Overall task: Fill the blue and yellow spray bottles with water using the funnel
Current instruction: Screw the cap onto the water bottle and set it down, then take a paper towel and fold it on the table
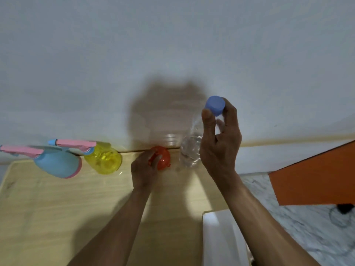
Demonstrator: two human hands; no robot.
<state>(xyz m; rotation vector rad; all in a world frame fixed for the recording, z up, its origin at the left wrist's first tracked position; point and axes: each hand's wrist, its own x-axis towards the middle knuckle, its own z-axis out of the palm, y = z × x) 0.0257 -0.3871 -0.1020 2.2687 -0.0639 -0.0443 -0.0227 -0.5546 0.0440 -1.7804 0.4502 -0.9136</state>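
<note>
Left hand (143, 169) grips orange funnel (162, 157) — right hand (219, 143) seemingly pinches bottle cap (215, 105)

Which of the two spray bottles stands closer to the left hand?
The yellow spray bottle; the blue spray bottle stands beyond it, farther from the left hand.

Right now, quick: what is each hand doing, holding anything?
Left hand: closed on the orange funnel on the table.
Right hand: fingers pinching the blue cap on the clear water bottle.

Desk (57, 208): pale wood grain, matt. Spray bottles: yellow (104, 160) translucent glossy plastic, blue (57, 164) opaque. Water bottle (189, 152): clear crinkled plastic.
</note>
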